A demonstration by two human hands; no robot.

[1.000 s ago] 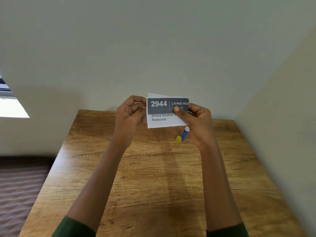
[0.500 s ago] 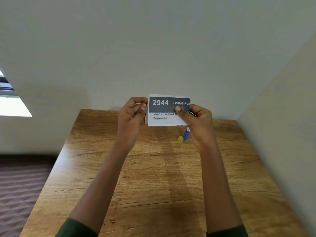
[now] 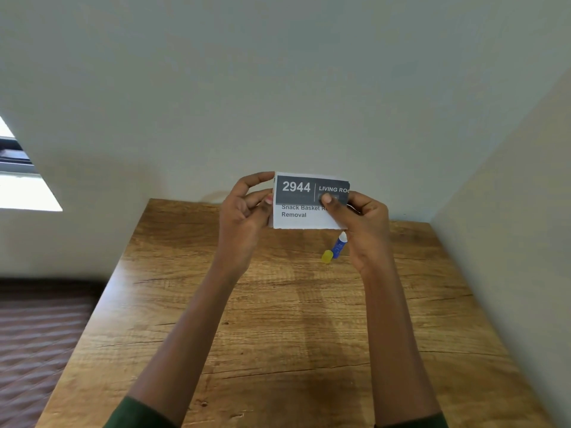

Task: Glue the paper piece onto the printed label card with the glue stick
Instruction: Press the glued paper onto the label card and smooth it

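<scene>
Change: white printed label card with a dark grey band (image 3: 301, 211) sits slightly further right in view than a second ago, gripped as before.
Left fingers (image 3: 256, 180): left hand (image 3: 244, 217) curled, pinching the card's left edge.
Right fingers (image 3: 332, 203): right hand (image 3: 364, 230) grips the right side, thumb pressed on the band.
Card: one, upright, raised above the wooden counter (image 3: 278, 335).
Blue glue stick (image 3: 339, 246): one, uncapped, lying on the counter under the right hand.
Yellow cap (image 3: 327, 256): one, just beside the stick's lower end.

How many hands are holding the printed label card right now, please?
2. The left hand pinches the left edge of the printed label card; the right hand grips its right side, thumb across the front. No other hand shows.
</scene>
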